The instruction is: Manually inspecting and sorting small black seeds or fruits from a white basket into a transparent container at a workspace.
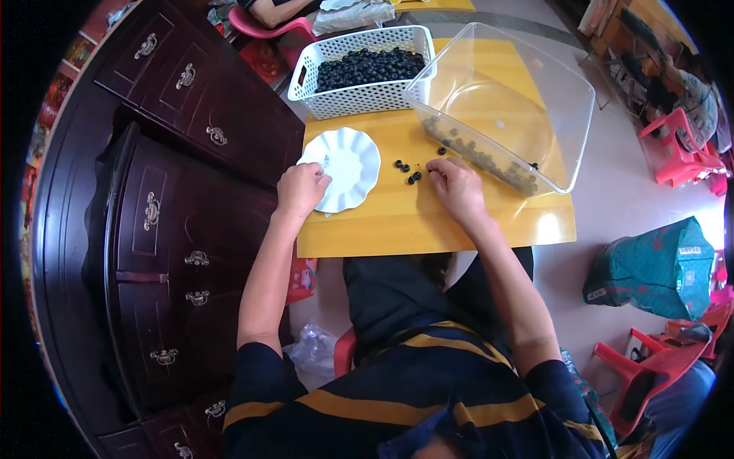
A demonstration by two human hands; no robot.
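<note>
A white scalloped plate (352, 164) lies on the yellow table in front of me. At its left rim my left hand (300, 189) is closed, the fingers curled together over the edge; what they hold, if anything, is hidden. My right hand (460, 190) rests low over the table, thumb and fingers pinched at a dark round berry (431, 170) that shows at the fingertips. Several loose dark berries (414, 178) lie on the tabletop between the plate and my right hand. Another single berry (442, 151) lies just beyond that hand.
A white perforated basket (359, 103) heaped with dark berries stands at the far edge. To the right, a clear plastic bin (527, 99) holds more berries. A dark wooden cabinet (191, 229) borders the left side. A green bag (650, 268) and red chairs stand right; other people sit farther off.
</note>
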